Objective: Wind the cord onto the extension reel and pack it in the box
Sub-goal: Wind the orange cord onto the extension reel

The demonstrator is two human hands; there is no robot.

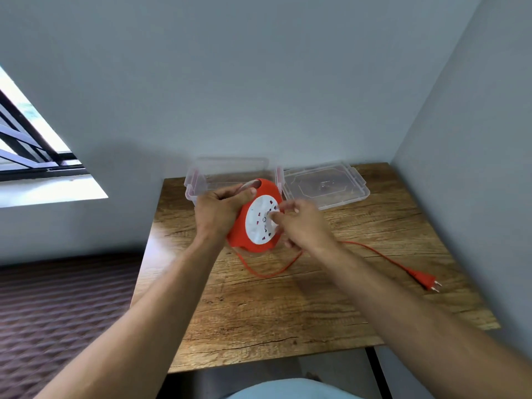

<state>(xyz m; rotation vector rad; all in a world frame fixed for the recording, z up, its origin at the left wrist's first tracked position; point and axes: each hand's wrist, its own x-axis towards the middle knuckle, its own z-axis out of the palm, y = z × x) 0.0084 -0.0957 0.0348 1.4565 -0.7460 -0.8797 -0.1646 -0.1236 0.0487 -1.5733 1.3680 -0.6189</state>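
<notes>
Lid [325,184] lies beside box [198,180], behind reel [259,217].

- The reel [256,217] is orange-red with a white round face.
- The cord [374,250] is orange-red.
- The box [230,177] is clear.
- The tabletop [288,312] shows brown wood grain.

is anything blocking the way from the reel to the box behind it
Nothing visible does: the clear plastic box sits open just behind the orange and white reel, its lid lying off to the right.
</notes>
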